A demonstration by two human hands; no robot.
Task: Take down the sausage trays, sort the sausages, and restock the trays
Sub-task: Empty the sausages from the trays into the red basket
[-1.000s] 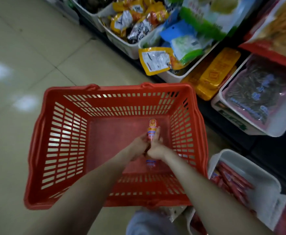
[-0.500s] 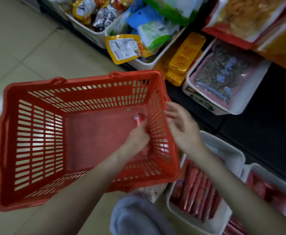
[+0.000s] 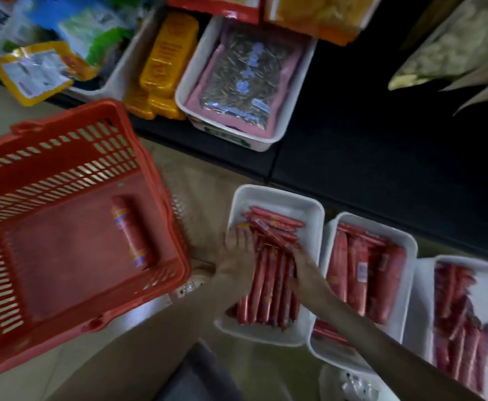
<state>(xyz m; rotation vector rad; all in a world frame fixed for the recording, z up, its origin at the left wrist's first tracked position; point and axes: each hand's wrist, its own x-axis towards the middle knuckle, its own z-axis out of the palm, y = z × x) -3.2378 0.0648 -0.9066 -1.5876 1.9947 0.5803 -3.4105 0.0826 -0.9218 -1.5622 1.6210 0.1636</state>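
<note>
Three white trays of red sausages stand side by side on the floor: the first tray (image 3: 277,195), the second tray (image 3: 381,228) and the third tray (image 3: 423,287). Both my hands are in the first one. My left hand (image 3: 237,251) lies with straight fingers on the left side of its thin sausages (image 3: 268,287). My right hand (image 3: 303,261) is at the right side, its fingers buried among a skewed bunch of them. To the left, a red basket (image 3: 48,157) holds one thick sausage (image 3: 129,233) on its bottom.
The bottom shelf behind carries a white tray with a pink seed bag (image 3: 237,79), yellow packets (image 3: 167,53) and further snack bags. Its dark base (image 3: 381,146) runs just behind the floor trays. My grey-clad knee (image 3: 202,377) is at the bottom.
My left hand has let go of the thick sausage, which now lies in the basket. Both hands moved right into the first floor tray. The view swung right.
</note>
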